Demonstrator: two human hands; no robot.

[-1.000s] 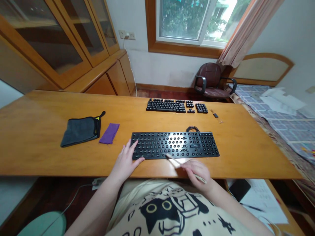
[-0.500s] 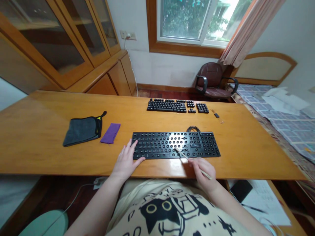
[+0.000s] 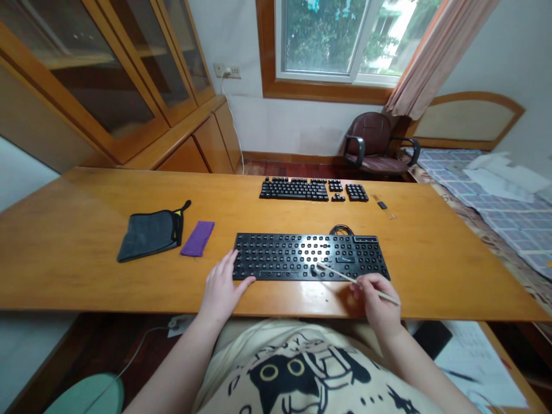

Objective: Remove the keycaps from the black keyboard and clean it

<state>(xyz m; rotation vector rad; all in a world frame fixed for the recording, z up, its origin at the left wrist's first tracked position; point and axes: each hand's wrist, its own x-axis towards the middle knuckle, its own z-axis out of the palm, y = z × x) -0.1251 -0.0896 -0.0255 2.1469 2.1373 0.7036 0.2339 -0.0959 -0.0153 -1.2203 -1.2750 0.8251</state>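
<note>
A black keyboard base [image 3: 284,259] without its keycaps lies on the desk in front of me, its cable [image 3: 341,230] coiled behind it. My left hand [image 3: 224,284] rests against the base's left end with fingers stretched, the thumb along the front edge. In my right hand [image 3: 379,302], at the front right, is a thin, light-handled brush [image 3: 338,273]. The fingers are closed round the handle, and the brush tip points left, at the exposed switches right of the middle. Whether the tip touches them I cannot tell.
Behind the base, black keycaps [image 3: 295,188] are laid out in keyboard order. A small dark item with thin wires [image 3: 382,205] lies right of them. To the left are a purple cloth [image 3: 198,238] and a grey cloth [image 3: 150,236]. The desk's front edge is near my body.
My right hand has moved to the right with the brush, and the brush tip has shifted slightly right over the switches. My left hand stays at the base's left end; the view has shifted slightly.
</note>
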